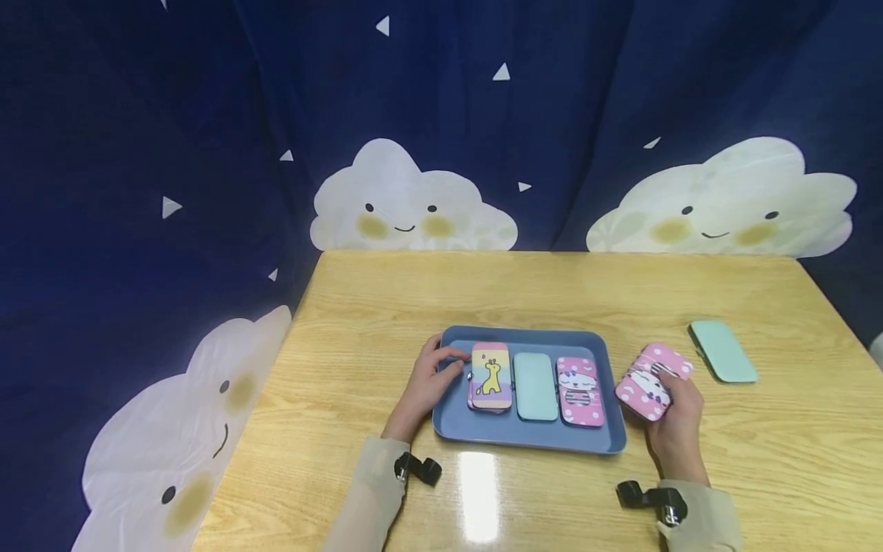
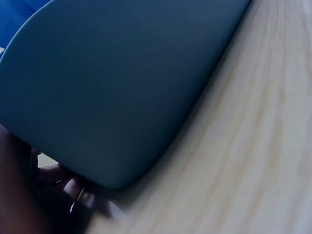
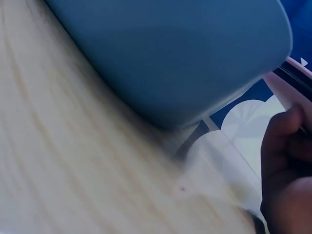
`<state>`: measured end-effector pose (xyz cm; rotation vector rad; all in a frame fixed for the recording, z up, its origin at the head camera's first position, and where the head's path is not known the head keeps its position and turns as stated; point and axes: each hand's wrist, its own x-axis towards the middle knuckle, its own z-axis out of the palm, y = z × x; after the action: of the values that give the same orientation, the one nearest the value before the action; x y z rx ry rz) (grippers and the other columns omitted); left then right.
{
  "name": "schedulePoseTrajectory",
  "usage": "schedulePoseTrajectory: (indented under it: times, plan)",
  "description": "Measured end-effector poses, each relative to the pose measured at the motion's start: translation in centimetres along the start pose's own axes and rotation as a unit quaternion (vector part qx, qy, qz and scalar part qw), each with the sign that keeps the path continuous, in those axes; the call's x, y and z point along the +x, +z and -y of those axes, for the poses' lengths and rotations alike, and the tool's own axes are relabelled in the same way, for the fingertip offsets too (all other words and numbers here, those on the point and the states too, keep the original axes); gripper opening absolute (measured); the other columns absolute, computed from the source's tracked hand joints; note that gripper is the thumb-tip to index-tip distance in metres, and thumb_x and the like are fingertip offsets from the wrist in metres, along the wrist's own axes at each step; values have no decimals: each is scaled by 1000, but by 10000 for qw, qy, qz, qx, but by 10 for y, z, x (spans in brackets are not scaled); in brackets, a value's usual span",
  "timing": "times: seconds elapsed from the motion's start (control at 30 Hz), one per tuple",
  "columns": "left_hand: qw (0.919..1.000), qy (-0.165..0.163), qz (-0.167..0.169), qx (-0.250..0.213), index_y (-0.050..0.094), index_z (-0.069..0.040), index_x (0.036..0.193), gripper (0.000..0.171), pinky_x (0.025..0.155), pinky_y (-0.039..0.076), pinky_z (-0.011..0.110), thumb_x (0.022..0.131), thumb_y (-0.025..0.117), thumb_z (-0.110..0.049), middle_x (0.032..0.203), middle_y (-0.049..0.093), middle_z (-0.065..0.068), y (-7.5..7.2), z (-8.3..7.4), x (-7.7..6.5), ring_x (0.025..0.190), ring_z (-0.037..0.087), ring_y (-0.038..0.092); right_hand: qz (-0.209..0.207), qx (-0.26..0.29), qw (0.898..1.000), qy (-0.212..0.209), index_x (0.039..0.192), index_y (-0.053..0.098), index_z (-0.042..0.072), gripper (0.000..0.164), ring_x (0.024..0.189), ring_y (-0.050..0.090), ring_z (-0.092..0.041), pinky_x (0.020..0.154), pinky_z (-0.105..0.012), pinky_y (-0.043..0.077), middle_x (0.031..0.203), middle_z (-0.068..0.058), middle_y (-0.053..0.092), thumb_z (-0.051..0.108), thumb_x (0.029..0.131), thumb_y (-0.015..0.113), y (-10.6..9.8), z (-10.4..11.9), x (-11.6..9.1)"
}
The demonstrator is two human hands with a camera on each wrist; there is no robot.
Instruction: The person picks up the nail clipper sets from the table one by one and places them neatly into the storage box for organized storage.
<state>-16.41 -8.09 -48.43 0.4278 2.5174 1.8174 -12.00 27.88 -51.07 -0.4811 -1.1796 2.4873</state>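
A blue-grey tray (image 1: 527,438) sits on the table with several small tin cases in it. At its left side my left hand (image 1: 425,377) reaches over the rim, fingertips close to a striped giraffe tin (image 1: 491,375). That tin lies on another pink-edged one, mostly hidden. A mint tin (image 1: 536,386) lies in the tray's middle, and a pink cartoon tin (image 1: 580,392) at its right. Beyond the tray's right edge my right hand (image 1: 679,418) holds a second pink cartoon tin (image 1: 645,391), thumb on its top; only its edge shows in the right wrist view.
Another mint tin (image 1: 723,351) lies on the wooden table (image 1: 386,295), right of the tray and past my right hand. A dark blue curtain (image 1: 448,92) with cloud pictures hangs behind and left of the table.
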Motion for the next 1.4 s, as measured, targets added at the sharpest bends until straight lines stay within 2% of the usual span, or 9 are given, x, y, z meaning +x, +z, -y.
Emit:
schedulePoseTrajectory:
  times: [0.1,0.33,0.5,0.83,1.03,1.2,1.3,1.33,1.4]
  plan:
    - [10000,36,-4,-30,70,9,105,18,113,24,60,90,61,3,143,42,30,0,0,2,135,47,36,153,-177,9997,22,110,64,7,19,79,68,-11,67,-22,57,92,-4,69,5,100,48,0,0,0]
    - [9995,-110,-188,237,75,-10,102,16,114,26,51,91,63,-8,145,46,8,8,43,13,137,28,38,280,-83,9994,186,110,64,9,19,80,69,-12,69,-23,58,93,-4,69,4,99,50,3,3,2]
    - [9993,-150,-191,272,75,-10,101,16,114,27,51,92,63,-8,145,46,7,8,43,12,137,27,38,259,159,9995,127,108,64,5,19,78,69,-13,67,-24,58,90,-6,69,0,99,48,4,3,2]
    - [9996,-91,-219,177,76,-9,101,16,114,26,53,91,64,-6,145,47,9,9,47,12,137,30,38,207,-62,9996,158,110,64,6,18,79,70,-13,67,-24,58,92,-5,69,4,99,49,3,-1,-2]
    - [9997,-73,-193,139,74,1,102,16,114,23,58,91,62,-1,147,44,19,9,41,12,138,39,35,148,33,9997,199,103,68,5,16,75,71,-14,65,-25,58,87,-7,71,1,98,53,8,-3,-4]
    - [10000,-2,-81,27,71,8,102,17,113,23,60,91,60,3,144,43,28,3,12,5,136,45,36,251,-243,9990,287,98,71,7,18,73,71,-13,65,-25,58,84,-6,72,2,98,55,11,-5,-7]
    - [10000,58,-74,-31,70,9,101,16,112,25,61,91,59,3,141,44,29,1,2,2,134,46,38,246,-316,9988,284,96,73,8,18,71,71,-13,63,-25,58,83,-7,72,2,98,55,12,-5,-9]
    - [10000,58,-68,-32,70,10,101,16,112,25,61,91,59,3,141,44,29,0,1,2,134,46,38,244,-329,9988,263,95,73,7,18,70,71,-13,62,-25,58,81,-7,72,1,97,56,13,-5,-9]
    - [9999,74,-76,-29,70,10,101,16,112,25,61,91,59,4,141,45,29,0,1,3,133,47,38,236,-526,9981,204,91,73,7,18,57,67,-11,49,-20,54,75,-6,71,2,97,57,15,-5,-10]
